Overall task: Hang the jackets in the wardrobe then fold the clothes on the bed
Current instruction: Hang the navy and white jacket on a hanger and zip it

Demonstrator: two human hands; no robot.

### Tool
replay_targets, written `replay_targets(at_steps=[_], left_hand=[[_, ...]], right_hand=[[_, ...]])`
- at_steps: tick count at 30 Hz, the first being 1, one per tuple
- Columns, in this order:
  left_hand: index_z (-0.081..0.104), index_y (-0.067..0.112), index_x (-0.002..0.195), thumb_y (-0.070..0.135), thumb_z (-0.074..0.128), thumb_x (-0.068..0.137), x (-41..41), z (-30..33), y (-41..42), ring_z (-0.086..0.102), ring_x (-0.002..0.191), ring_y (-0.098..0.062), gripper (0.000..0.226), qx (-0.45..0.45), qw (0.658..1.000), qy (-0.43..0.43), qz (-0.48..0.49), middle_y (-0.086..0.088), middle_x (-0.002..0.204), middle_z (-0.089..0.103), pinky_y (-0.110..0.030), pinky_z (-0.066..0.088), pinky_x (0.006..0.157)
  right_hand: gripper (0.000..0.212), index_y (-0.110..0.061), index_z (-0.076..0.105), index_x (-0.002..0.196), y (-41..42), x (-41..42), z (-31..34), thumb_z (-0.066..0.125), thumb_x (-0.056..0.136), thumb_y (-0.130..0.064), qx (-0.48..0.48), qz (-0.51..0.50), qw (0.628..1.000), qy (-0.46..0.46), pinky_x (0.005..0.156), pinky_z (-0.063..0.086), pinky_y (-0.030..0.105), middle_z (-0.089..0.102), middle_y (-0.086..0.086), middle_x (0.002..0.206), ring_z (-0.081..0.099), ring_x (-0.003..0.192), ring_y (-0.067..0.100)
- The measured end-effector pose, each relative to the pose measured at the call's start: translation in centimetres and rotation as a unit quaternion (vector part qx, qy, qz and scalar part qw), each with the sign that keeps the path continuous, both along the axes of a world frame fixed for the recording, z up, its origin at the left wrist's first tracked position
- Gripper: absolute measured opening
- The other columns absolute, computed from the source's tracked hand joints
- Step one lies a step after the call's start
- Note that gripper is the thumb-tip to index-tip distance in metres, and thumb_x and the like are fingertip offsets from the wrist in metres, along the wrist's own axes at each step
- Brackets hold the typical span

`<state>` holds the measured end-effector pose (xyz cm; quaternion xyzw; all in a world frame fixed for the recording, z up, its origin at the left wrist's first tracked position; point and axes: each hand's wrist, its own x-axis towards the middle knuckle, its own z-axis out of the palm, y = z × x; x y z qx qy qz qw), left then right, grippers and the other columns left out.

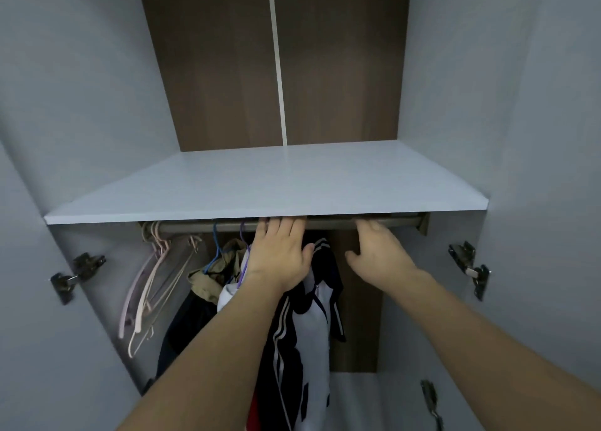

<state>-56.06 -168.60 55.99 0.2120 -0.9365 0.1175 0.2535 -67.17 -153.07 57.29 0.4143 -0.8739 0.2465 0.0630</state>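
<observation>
Left hand: the left hand is reaching up to the rail just under the shelf, fingers straight and together, fingertips hidden behind the shelf edge; whether it is grasping anything there, I cannot tell.
Right hand: the right hand is lying at 3 o'clock from the left, fingers extended toward the rail, thumb spread, grasping nothing visible.
Jacket: the navy-and-white striped jacket is hanging from the rail at 6 o'clock of the left hand, partly behind that forearm.
Other clothes: an olive garment on a blue hanger is hanging at 9 o'clock of the jacket, with a dark garment below it.
Empty hangers: pale pink hangers are hanging at the rail's far left end.
Hinges: door hinges are sitting on both side walls.
</observation>
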Motion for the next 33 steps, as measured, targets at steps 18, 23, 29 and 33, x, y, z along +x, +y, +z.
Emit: replay_targets(at_steps=[18,23,29,33], left_hand=[[0.039,0.012,0.144,0.036,0.045,0.095,4.1,-0.4,1.4,0.037,0.134,-0.026,0.055,-0.011,0.99,0.059,-0.128,-0.006,0.145,0.041,-0.047,0.016,0.119],[0.044,0.01,0.14,0.033,0.044,0.091,5.5,-1.0,0.8,0.043,0.128,-0.028,0.054,-0.058,0.97,0.056,-0.228,-0.009,0.14,0.046,-0.048,0.021,0.118],[0.048,0.007,0.137,0.027,0.049,0.09,7.5,-0.4,4.6,0.046,0.125,-0.028,0.051,-0.021,0.94,0.125,-0.318,-0.011,0.136,0.05,-0.047,0.023,0.118],[0.05,0.002,0.137,0.022,0.056,0.089,9.1,-0.3,10.0,0.046,0.128,-0.032,0.052,-0.019,0.903,0.158,-0.399,-0.015,0.137,0.051,-0.053,0.026,0.116]], right_hand=[[0.067,-0.009,0.028,0.15,4.1,4.9,-0.2,0.06,0.092,-0.022,-0.017,-0.035,0.999,-0.009,0.114,0.025,0.031,0.031,0.009,0.153,0.03,0.14,0.024],[0.066,-0.009,0.029,0.149,5.3,9.3,-0.7,0.059,0.091,-0.021,-0.029,-0.098,0.995,0.005,0.114,0.021,0.027,0.031,0.008,0.154,0.029,0.141,0.023],[0.062,-0.01,0.035,0.147,10.0,14.7,-0.5,0.059,0.091,-0.02,-0.048,-0.173,0.983,0.045,0.113,0.022,0.028,0.035,0.006,0.151,0.031,0.14,0.022],[0.05,-0.005,0.048,0.136,15.8,18.7,-0.5,0.06,0.087,-0.011,-0.127,-0.231,0.954,0.144,0.111,0.026,0.032,0.046,0.011,0.143,0.04,0.132,0.028]])
